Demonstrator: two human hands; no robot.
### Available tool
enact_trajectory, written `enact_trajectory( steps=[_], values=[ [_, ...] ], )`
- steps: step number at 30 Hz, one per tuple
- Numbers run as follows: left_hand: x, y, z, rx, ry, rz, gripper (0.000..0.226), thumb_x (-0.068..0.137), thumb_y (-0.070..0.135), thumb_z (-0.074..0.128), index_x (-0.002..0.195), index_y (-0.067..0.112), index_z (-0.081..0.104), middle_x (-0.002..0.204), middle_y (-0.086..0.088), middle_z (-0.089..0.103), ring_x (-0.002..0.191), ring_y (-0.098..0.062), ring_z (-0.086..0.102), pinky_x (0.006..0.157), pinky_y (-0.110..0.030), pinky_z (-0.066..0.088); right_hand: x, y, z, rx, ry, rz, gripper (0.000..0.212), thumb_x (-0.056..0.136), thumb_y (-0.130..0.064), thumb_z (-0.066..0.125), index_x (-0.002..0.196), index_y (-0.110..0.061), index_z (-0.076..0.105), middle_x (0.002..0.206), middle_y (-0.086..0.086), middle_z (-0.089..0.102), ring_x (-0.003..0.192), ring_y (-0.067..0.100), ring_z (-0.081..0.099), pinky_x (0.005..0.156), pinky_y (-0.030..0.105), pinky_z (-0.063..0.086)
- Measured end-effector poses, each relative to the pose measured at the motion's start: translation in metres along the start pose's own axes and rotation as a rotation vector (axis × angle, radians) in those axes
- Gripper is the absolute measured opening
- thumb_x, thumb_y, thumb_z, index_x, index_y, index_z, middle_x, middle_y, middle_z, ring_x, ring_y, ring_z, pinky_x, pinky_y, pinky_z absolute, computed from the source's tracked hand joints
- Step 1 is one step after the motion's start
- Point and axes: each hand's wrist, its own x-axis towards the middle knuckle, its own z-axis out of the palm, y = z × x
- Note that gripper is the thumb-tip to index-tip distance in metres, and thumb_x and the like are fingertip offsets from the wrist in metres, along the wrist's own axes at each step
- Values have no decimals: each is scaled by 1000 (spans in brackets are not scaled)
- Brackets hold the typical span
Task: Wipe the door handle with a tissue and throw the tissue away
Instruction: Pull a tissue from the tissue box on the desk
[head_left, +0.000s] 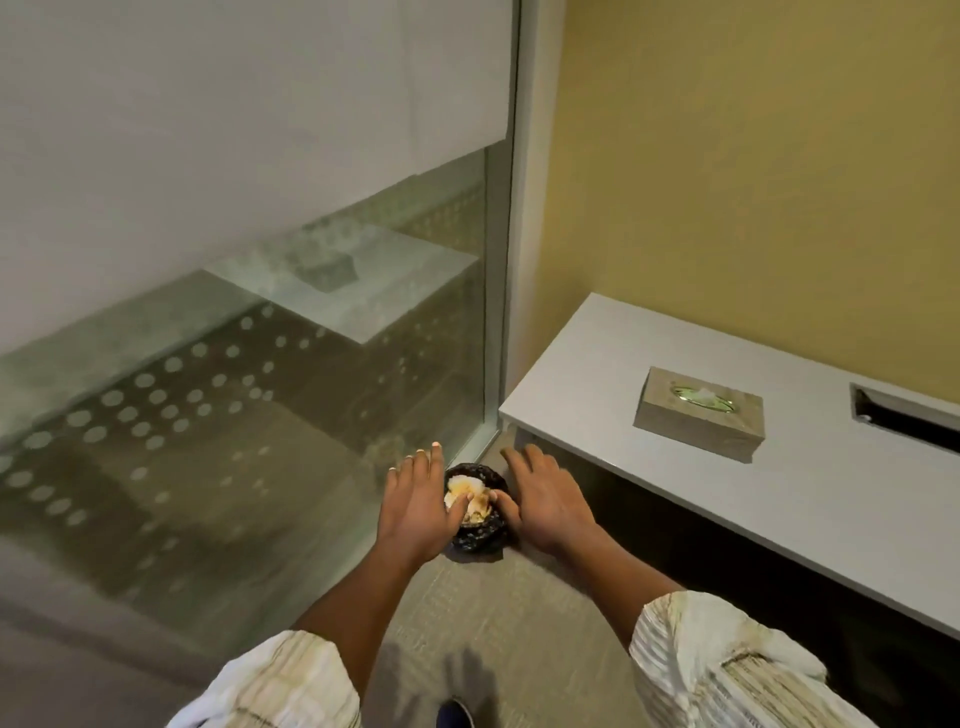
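A small bin with a black liner (480, 540) stands on the floor in the corner between the glass partition and the desk. Crumpled white tissues (465, 493) lie inside it. My left hand (418, 506) hovers over the bin's left side with fingers spread and nothing held. My right hand (545, 499) hovers over the bin's right side, also spread and holding nothing. No door handle is in view.
A grey tissue box (698, 413) with a tissue poking out sits on the white desk (597, 374) at the right. A frosted glass partition (234, 364) fills the left. The desk has a dark slot (904, 415) at its far right. Carpeted floor (493, 623) lies below.
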Motion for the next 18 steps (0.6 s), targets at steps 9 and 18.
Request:
enact_trajectory(
  steps=[9,18],
  values=[
    [114,54,8,-10,-22,195,88,103,71,28,168,14,12,172,-11,27,158,-31,25,128,-50,21,55,67,-16,56,48,250,66,94,-58,50,149,-32,25,157,5,32,136,27,42,109,42,40],
    [188,113,24,-11,-51,375,89,103,71,31,168,13,13,170,-12,30,154,-30,30,127,-49,25,71,132,-25,61,48,404,65,97,-55,45,152,-29,23,159,8,30,139,30,40,110,43,38]
  ],
)
